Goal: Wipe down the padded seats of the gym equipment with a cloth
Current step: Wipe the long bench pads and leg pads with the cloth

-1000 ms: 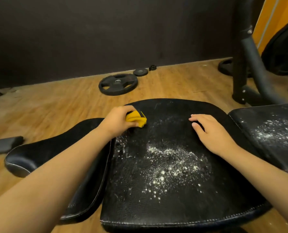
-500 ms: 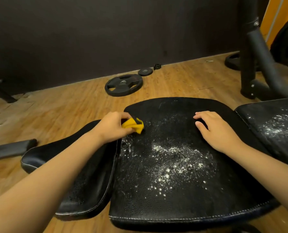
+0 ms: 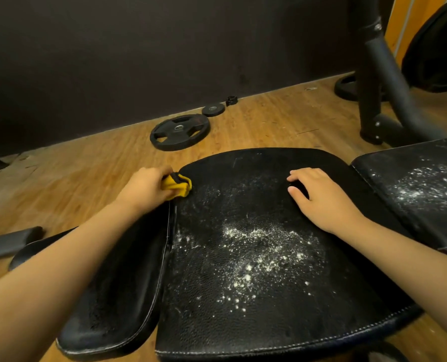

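Yellow cloth (image 3: 177,184) balled tight in left hand's (image 3: 145,188) grip to wipe powder (image 3: 256,246) beside it; flat right hand (image 3: 324,198) steadies seat (image 3: 243,317)

seat pad (image 3: 256,304): black grained leather-like cover, slight gloss, white powdery specks
cloth (image 3: 176,186): yellow soft fabric, matt
floor (image 3: 86,173): wood-grain boards, satin sheen
weight plate (image 3: 179,131): black, matt, rubbery
frame tube (image 3: 384,64): dark painted metal, smooth

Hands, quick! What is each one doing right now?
Left hand: closed around the yellow cloth.
Right hand: open, resting on the black seat pad.
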The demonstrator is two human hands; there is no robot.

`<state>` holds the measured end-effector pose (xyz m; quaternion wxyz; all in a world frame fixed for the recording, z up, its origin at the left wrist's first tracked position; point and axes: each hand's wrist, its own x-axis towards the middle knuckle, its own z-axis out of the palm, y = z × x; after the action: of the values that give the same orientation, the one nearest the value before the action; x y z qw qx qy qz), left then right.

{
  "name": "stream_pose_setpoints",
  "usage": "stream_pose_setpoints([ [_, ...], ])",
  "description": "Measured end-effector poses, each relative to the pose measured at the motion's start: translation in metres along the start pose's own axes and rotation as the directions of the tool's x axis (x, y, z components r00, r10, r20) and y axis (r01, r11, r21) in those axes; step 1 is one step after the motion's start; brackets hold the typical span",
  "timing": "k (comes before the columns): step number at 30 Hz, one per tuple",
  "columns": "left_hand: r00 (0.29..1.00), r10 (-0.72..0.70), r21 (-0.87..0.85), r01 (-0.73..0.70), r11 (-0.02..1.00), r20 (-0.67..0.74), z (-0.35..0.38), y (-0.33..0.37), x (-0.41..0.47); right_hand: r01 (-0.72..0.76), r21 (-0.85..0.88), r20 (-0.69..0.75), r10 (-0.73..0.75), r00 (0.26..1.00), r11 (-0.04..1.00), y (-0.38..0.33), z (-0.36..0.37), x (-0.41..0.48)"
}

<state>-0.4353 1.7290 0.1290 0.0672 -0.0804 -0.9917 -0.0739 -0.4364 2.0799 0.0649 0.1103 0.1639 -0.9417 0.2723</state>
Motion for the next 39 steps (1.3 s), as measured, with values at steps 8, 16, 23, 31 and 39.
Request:
stream_pose_setpoints([
  [8,0.946,-0.316,-0.27,0.287,0.919,-0.071,0.019,-0.012,0.065,0.014,0.024,-0.029,-0.013,0.999,1.0,0.003,0.003,0.004],
  [16,0.941,-0.288,-0.422,0.337,0.842,0.177,-0.002,-0.005,0.015,0.024,0.013,-0.036,-0.023,0.999,1.0,0.002,0.004,0.005],
  [23,0.974,-0.045,-0.232,0.098,0.968,0.224,-0.02,0.031,-0.06,0.012,-0.032,-0.024,-0.013,1.0,0.999,-0.003,0.001,0.002],
  [31,0.918,0.024,-0.336,0.12,0.934,0.396,-0.04,0.055,-0.136,-0.011,0.034,0.216,0.003,0.976,0.999,-0.001,-0.022,-0.006],
  [39,0.972,0.074,-0.344,0.008,0.939,0.223,-0.024,0.055,-0.144,0.034,-0.002,0.152,-0.033,0.988,0.999,0.003,-0.047,-0.097],
])
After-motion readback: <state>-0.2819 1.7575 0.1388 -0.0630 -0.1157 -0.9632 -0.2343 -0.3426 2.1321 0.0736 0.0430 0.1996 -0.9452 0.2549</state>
